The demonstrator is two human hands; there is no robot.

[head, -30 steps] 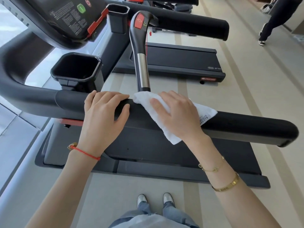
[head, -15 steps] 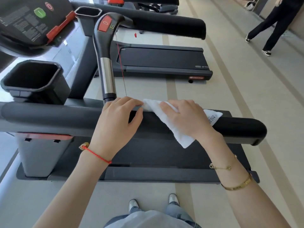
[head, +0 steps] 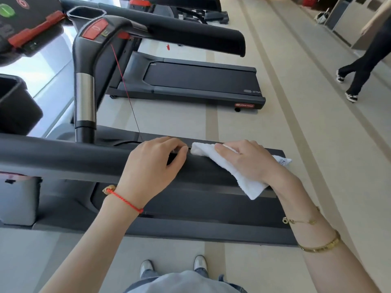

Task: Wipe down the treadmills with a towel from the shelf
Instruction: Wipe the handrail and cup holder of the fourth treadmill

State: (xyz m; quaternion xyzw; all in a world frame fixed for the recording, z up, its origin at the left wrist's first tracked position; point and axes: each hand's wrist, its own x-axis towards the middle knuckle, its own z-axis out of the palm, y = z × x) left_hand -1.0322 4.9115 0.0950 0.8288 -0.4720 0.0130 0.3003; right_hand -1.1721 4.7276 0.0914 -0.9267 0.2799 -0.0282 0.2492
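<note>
where beige floor [head: 275,144] runs, black handrail [head: 63,157], towel [head: 243,178]

A pale beige floor [head: 275,127] is crossed by darker tan stripes [head: 211,123] running away from the camera towards the far end of the room. Bright daylight is thrown in from the left, where a glazed surface [head: 48,68] at floor level is washed out to white. At the top right corner, grey cabinet-like units [head: 347,24] are set against the wall, with a dark bag [head: 321,16] left on the floor beside them. A passer-by in black trousers and black-and-white trainers [head: 364,62] is caught mid-stride along the right edge of the floor.
</note>
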